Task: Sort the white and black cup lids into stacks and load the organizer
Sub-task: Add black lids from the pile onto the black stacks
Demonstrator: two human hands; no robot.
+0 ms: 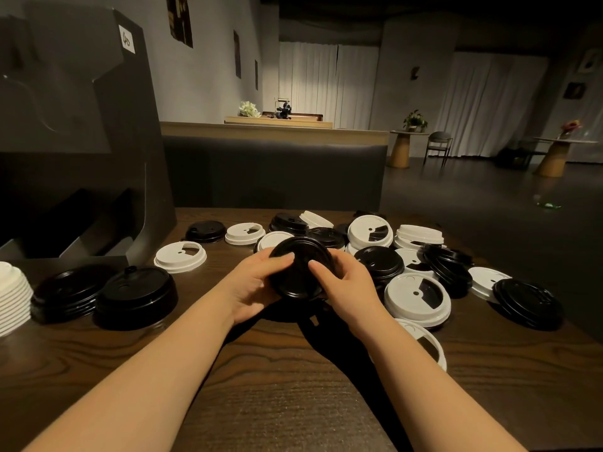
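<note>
A black lid stack (298,269) is tilted up above the wooden table (293,402), held between my left hand (254,288) and my right hand (342,285), thumbs on its face. Loose white lids (417,298) and black lids (378,262) lie scattered across the table's far and right side. Two black stacks (137,296) (70,293) and a white stack (11,298) stand at the left. The dark organizer (81,141) rises at the back left, its slots facing me.
A dark padded bench back (274,171) runs behind the table. The table's right edge drops to open floor, with round tables and a chair (439,146) farther off. One white lid (427,344) lies partly under my right forearm.
</note>
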